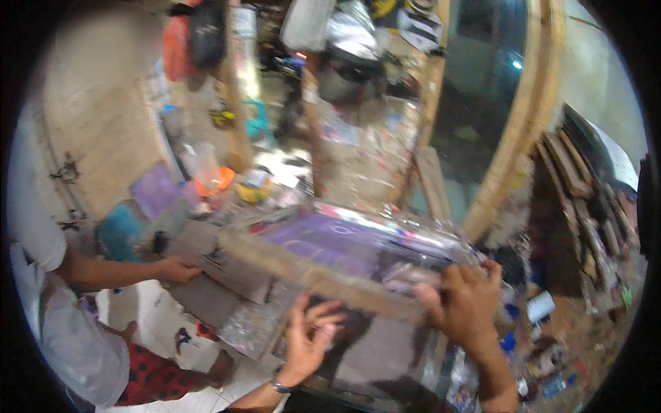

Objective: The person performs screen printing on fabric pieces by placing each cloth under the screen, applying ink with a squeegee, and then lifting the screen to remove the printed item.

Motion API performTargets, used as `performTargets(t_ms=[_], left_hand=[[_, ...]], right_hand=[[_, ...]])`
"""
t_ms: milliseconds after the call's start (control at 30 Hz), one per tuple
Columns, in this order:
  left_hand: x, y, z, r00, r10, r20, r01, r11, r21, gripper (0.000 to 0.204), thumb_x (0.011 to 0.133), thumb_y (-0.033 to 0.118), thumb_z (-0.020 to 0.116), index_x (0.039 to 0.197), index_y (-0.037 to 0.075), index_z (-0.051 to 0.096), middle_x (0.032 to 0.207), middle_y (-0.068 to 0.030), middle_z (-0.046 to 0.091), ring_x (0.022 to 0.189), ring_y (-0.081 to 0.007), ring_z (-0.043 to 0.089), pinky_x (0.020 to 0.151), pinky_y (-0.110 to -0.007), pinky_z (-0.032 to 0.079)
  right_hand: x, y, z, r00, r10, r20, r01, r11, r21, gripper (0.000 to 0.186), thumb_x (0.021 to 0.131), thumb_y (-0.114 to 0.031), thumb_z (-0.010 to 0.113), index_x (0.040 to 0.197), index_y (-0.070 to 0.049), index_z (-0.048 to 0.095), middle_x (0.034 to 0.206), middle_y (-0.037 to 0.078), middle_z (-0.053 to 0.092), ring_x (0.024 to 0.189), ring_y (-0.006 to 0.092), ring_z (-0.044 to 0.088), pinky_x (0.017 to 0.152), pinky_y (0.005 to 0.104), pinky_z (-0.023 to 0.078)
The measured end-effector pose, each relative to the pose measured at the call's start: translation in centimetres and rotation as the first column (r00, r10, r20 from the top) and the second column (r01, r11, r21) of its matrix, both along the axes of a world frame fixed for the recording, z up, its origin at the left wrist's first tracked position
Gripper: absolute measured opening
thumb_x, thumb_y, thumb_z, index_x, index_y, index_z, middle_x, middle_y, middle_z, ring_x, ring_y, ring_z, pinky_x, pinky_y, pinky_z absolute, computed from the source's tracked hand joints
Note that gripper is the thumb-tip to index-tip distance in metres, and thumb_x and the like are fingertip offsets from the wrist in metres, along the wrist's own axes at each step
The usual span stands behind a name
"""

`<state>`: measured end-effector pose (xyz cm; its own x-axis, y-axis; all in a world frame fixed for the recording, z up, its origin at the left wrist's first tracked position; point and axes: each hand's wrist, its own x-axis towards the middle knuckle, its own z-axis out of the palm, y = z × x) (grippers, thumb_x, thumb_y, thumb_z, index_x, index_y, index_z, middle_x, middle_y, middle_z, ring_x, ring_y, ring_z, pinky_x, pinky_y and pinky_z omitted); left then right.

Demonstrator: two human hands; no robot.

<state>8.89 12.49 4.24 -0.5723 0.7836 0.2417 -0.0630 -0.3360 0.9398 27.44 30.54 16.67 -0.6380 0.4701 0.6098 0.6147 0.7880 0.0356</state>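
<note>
A wooden screen-printing frame [303,265] with purple mesh sits tilted in front of me, its near edge raised above the table. My right hand [471,299] is closed round the frame's near right corner, the thumb over the near bar. Just below that bar, my left hand [313,337] has its fingers apart and curled, with nothing in it. Underneath lies a grey rectangular piece [379,351] on the dark work surface [413,392]. A pale, blurred item [406,277] rests inside the frame near my right hand.
At the left stands another person, whose hand [180,268] touches grey flat sheets [220,261]. Boards [578,179] lean against the right wall, above scattered litter [551,365]. A blotchy panel [365,151] stands behind the frame, beside a dark glass pane [478,103].
</note>
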Motion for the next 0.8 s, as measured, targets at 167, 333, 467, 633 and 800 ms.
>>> performTargets(t_ms=[167,333,467,633,800], left_hand=[[2.8,-3.3,-8.2,0.944,0.157,0.29,-0.079,0.962,-0.263,0.041,0.1,0.022,0.059,0.126,0.001,0.035,0.105,-0.0137,0.056,0.095,-0.0295,0.069,0.081,-0.042,0.06],[0.9,-6.4,-15.6,0.967,0.228,0.111,-0.175,0.918,-0.356,0.033,0.101,0.019,0.057,0.12,-0.002,0.039,0.096,-0.0136,0.06,0.078,-0.0276,0.07,0.07,-0.038,0.061],[1.7,-6.3,-16.4,0.981,0.179,0.069,-0.152,0.945,-0.291,0.029,0.101,0.011,0.056,0.12,-0.003,0.038,0.092,-0.0141,0.061,0.075,-0.0258,0.07,0.067,-0.037,0.061],[1.8,-5.4,-13.5,0.959,0.223,0.172,-0.163,0.937,-0.309,0.023,0.099,0.006,0.058,0.106,-0.007,0.041,0.083,-0.0164,0.063,0.074,-0.028,0.071,0.066,-0.038,0.062],[0.3,-6.1,-13.4,0.947,0.148,0.285,-0.015,0.906,-0.422,0.027,0.099,0.009,0.059,0.112,-0.007,0.041,0.093,-0.021,0.064,0.078,-0.0309,0.072,0.07,-0.039,0.063]], right_hand=[[3.0,-3.5,-12.1,0.96,0.052,0.277,0.037,0.952,-0.305,0.037,0.087,-0.043,0.071,0.099,-0.01,0.059,0.073,0.011,0.068,0.069,0.0312,0.069,0.074,0.0491,0.053],[3.5,-2.4,-12.9,0.902,0.265,0.341,0.021,0.762,-0.648,0.028,0.091,-0.029,0.065,0.106,-0.009,0.053,0.074,0.014,0.067,0.07,0.0368,0.069,0.057,0.0497,0.051],[6.6,-3.2,-16.1,0.892,0.294,0.344,-0.117,0.884,-0.452,0.018,0.093,-0.023,0.057,0.108,-0.013,0.055,0.077,0.008,0.065,0.075,0.0291,0.069,0.076,0.0511,0.052],[2.0,7.8,-19.1,0.942,0.193,0.274,-0.157,0.976,-0.148,0.017,0.091,-0.023,0.059,0.105,-0.014,0.06,0.08,0.006,0.062,0.078,0.0264,0.067,0.097,0.0583,0.044],[-2.3,11.2,-18.0,0.962,0.089,0.259,-0.024,0.97,-0.244,0.033,0.087,-0.041,0.069,0.098,-0.011,0.061,0.075,0.01,0.065,0.069,0.0327,0.066,0.07,0.0469,0.053]])
